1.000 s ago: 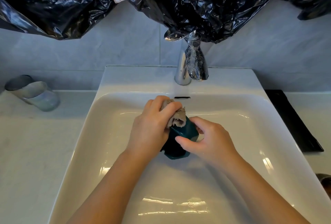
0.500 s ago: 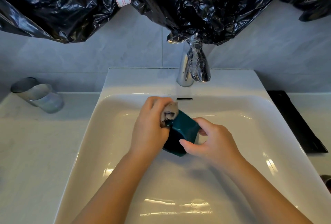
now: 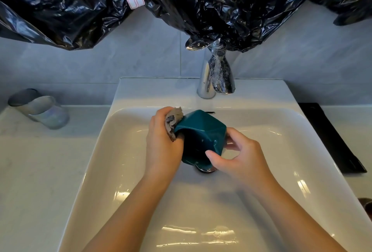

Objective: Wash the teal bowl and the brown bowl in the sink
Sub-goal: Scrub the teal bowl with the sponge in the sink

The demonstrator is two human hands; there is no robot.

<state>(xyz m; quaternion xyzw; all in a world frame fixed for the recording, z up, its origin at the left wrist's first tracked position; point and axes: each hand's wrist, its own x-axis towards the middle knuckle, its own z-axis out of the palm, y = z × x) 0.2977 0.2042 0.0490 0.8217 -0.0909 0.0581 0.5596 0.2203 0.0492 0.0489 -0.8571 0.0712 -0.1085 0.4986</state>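
Note:
The teal bowl [image 3: 201,135], faceted and glossy, is tipped on its side above the middle of the white sink [image 3: 124,151]. My right hand [image 3: 239,159] grips its right edge with thumb and fingers. My left hand [image 3: 163,141] holds a crumpled beige cloth [image 3: 173,121] pressed against the bowl's left rim. The chrome drain [image 3: 205,169] peeks out under the bowl. A sliver of the brown bowl [image 3: 366,204] shows at the right edge of the frame, on the counter.
A chrome tap [image 3: 207,82] stands behind the basin, under hanging black plastic sheeting [image 3: 201,0]. Two glass tumblers [image 3: 40,108] lie on the left counter. A black tray [image 3: 330,137] sits on the right counter.
The bowl has turned and risen, showing more of its faceted outside. My left hand with the cloth slid from the bowl's top to its left rim. My right hand's grip shifted lower.

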